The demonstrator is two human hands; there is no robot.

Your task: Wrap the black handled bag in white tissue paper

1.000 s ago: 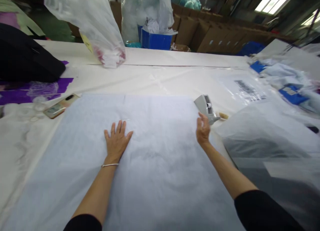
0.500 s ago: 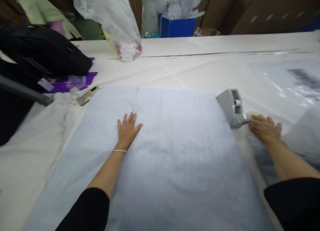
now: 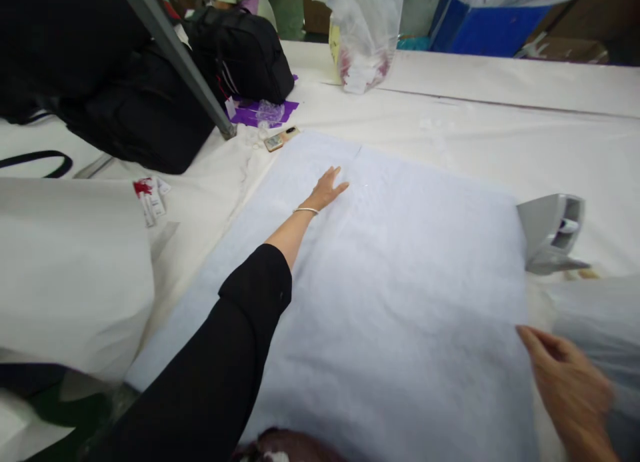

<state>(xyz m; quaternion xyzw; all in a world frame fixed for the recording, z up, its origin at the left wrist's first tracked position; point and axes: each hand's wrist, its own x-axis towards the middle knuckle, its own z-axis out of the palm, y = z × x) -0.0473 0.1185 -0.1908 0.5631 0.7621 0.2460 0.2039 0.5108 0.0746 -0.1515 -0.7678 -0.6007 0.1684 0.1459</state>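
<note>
A large pale blue-white sheet (image 3: 400,269) lies flat on the white table (image 3: 500,129). My left hand (image 3: 327,190) rests on the sheet near its far left corner, fingers stretched out flat. My right hand (image 3: 567,382) is at the sheet's right edge near the bottom right, blurred by motion, fingers extended and touching the sheet's border. A grey tape dispenser (image 3: 550,232) stands just beyond the sheet's right edge, apart from my right hand.
Black bags (image 3: 150,95) and a grey pole (image 3: 175,55) fill the far left. A phone (image 3: 281,139) and purple sheet (image 3: 260,112) lie near them. A clear plastic bag (image 3: 363,35) stands at the back, a blue bin (image 3: 485,29) behind. White folded material (image 3: 70,269) lies left.
The view has swung left and down. My right hand pulled back from beside the tape dispenser toward the sheet's near right edge. My left hand stays flat on the sheet.
</note>
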